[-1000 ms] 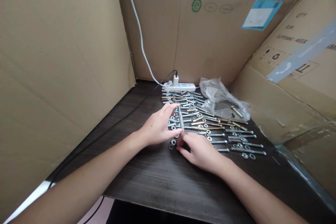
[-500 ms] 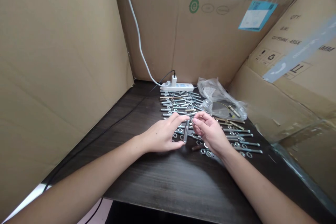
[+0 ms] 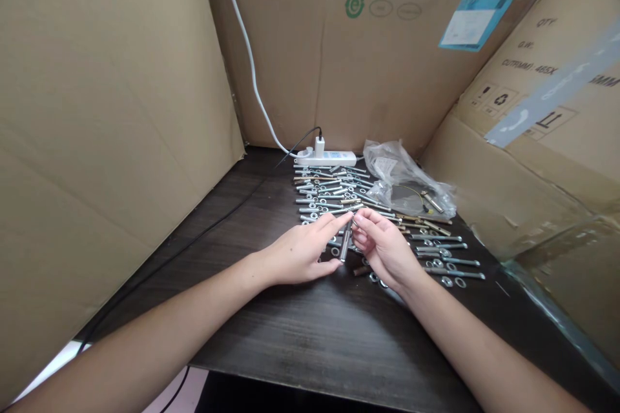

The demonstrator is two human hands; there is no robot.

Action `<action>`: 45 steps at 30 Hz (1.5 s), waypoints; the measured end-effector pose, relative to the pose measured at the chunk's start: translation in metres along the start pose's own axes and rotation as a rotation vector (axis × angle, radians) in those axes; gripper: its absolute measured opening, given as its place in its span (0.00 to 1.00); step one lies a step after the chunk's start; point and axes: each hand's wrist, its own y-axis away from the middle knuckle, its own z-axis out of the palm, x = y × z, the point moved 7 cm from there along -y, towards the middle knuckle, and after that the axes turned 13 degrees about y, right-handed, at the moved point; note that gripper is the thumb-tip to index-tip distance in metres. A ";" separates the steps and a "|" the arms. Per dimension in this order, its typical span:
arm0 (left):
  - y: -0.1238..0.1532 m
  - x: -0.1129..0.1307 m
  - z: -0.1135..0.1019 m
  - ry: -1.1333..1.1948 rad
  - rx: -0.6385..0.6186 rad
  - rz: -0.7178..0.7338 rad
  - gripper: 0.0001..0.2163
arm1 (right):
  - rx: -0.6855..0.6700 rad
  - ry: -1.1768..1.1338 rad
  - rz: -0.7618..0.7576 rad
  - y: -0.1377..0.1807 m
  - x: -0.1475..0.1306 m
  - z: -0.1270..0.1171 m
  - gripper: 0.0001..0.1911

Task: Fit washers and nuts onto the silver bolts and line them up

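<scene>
1. While the left hand (image 3: 295, 251) gripped a metal tube (image 3: 345, 245) end to end between thumb and finger, just right of the frame's center, the right hand (image 3: 385, 245) had its fingertips pinched closed at the upper end. Whether they held some tiny part, couldn't tell, too small.
2. Sketchy bit, imo: only the two ends were supported, so a sideways push from the right hand could've popped the tube loose. It'd probably have rolled into the bolts (image 3: 436, 238) and washers (image 3: 460, 282) at center right and scattered them.
3. Container-wise, a clear plastic bag (image 3: 385, 164) lay crumpled right of the upper center. A yellow wire (image 3: 411, 191) and a metal piece (image 3: 433, 202) showed at its near side; inside or underneath, couldn't say.
</scene>
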 end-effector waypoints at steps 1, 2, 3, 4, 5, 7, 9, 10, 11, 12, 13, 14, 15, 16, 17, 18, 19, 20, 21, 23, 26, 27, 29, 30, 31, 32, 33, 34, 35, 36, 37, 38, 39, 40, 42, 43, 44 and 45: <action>0.000 0.000 0.000 -0.003 -0.006 -0.005 0.37 | -0.007 -0.024 0.013 0.000 0.001 0.001 0.14; 0.000 -0.001 0.001 -0.004 -0.012 -0.008 0.36 | -0.016 -0.050 0.033 0.000 0.002 0.002 0.14; 0.000 -0.001 0.001 -0.002 -0.017 -0.011 0.36 | -0.024 -0.073 0.054 0.000 0.003 0.003 0.14; 0.000 -0.001 0.002 0.004 -0.021 -0.010 0.36 | -0.030 -0.092 0.078 -0.001 0.004 0.003 0.14; 0.000 -0.001 0.002 0.014 -0.023 -0.008 0.36 | -0.032 -0.105 0.097 -0.001 0.005 0.004 0.14; 0.000 -0.001 0.004 0.044 -0.022 0.005 0.36 | -0.023 -0.105 0.110 -0.001 0.007 0.003 0.13; 0.000 0.000 0.004 0.082 -0.013 0.025 0.36 | 0.004 -0.084 0.091 -0.001 0.006 0.001 0.13; 0.000 0.000 0.005 0.103 -0.008 0.034 0.35 | 0.018 -0.071 0.082 -0.001 0.006 0.000 0.13; 0.000 0.001 0.005 0.124 -0.002 0.042 0.35 | 0.033 -0.062 0.077 -0.001 0.006 -0.001 0.13; 0.000 0.001 0.004 0.145 0.004 0.045 0.35 | 0.043 -0.057 0.080 -0.001 0.006 -0.002 0.13; 0.000 0.001 0.004 0.165 0.010 0.042 0.35 | 0.047 -0.058 0.087 -0.001 0.007 -0.002 0.13; 0.000 0.001 0.003 0.183 0.018 0.036 0.34 | 0.048 -0.065 0.096 0.000 0.007 -0.002 0.13; 0.000 0.002 0.002 0.198 0.028 0.027 0.34 | 0.047 -0.074 0.105 0.000 0.007 -0.002 0.13; 0.000 0.002 0.001 0.210 0.037 0.022 0.33 | 0.047 -0.085 0.116 0.000 0.008 -0.001 0.13; 0.000 0.003 0.000 0.218 0.040 0.020 0.32 | 0.047 -0.096 0.123 0.000 0.008 -0.001 0.13; 0.000 0.005 0.000 0.225 0.038 0.024 0.30 | 0.048 -0.107 0.128 0.000 0.008 -0.001 0.13; 0.000 0.006 -0.001 0.232 0.032 0.031 0.28 | 0.049 -0.112 0.130 0.000 0.008 0.000 0.14; 0.000 0.008 -0.001 0.238 0.024 0.040 0.26 | 0.050 -0.111 0.130 0.000 0.009 0.000 0.14; 0.000 0.010 -0.001 0.245 0.017 0.047 0.24 | 0.052 -0.102 0.127 0.000 0.009 -0.001 0.14; 0.000 0.011 0.000 0.251 0.005 0.053 0.24 | 0.057 -0.074 0.109 -0.001 0.008 -0.002 0.13; 0.000 0.012 0.001 0.234 -0.007 0.056 0.23 | 0.079 -0.041 0.059 -0.003 0.006 -0.006 0.13; 0.000 0.012 0.002 0.228 -0.014 0.057 0.22 | 0.087 -0.030 0.041 -0.003 0.004 -0.007 0.13; 0.001 0.011 0.003 0.218 -0.023 0.060 0.22 | 0.096 0.000 0.015 -0.003 0.002 -0.009 0.13; 0.001 0.011 0.004 0.215 -0.028 0.062 0.22 | 0.094 0.023 0.007 -0.003 0.002 -0.009 0.13; 0.001 0.011 0.004 0.211 -0.032 0.064 0.22 | 0.089 0.050 0.000 -0.002 0.001 -0.009 0.13; 0.001 0.011 0.004 0.207 -0.034 0.066 0.23 | 0.083 0.082 -0.009 -0.002 0.001 -0.008 0.13; 0.001 0.011 0.004 0.200 -0.035 0.065 0.23 | 0.076 0.117 -0.022 -0.002 0.000 -0.008 0.13; 0.001 0.011 0.004 0.194 -0.036 0.066 0.23 | 0.068 0.153 -0.038 -0.002 0.000 -0.007 0.13; 0.001 0.011 0.004 0.187 -0.038 0.067 0.23 | 0.061 0.185 -0.052 -0.001 0.000 -0.007 0.13; 0.001 0.011 0.004 0.182 -0.040 0.071 0.23 | 0.054 0.210 -0.063 -0.001 0.000 -0.006 0.13; 0.001 0.011 0.005 0.176 -0.042 0.073 0.23 | 0.048 0.228 -0.070 -0.001 0.001 -0.006 0.13; 0.001 0.012 0.005 0.172 -0.044 0.077 0.23 | 0.040 0.239 -0.072 -0.002 0.001 -0.006 0.13; 0.001 0.012 0.005 0.169 -0.047 0.079 0.23 | 0.032 0.247 -0.071 -0.002 0.002 -0.006 0.13; 0.001 0.012 0.005 0.166 -0.049 0.081 0.23 | 0.025 0.252 -0.069 -0.002 0.003 -0.006 0.14; 0.001 0.012 0.005 0.158 -0.055 0.082 0.22 | 0.013 0.259 -0.067 -0.003 0.003 -0.005 0.14; 0.001 0.013 0.005 0.153 -0.058 0.083 0.23 | 0.011 0.265 -0.068 -0.003 0.003 -0.006 0.14; 0.001 0.013 0.005 0.147 -0.060 0.085 0.23 | 0.012 0.274 -0.071 -0.003 0.003 -0.006 0.14; 0.001 0.013 0.005 0.142 -0.061 0.087 0.23 | 0.016 0.288 -0.077 -0.004 0.003 -0.007 0.14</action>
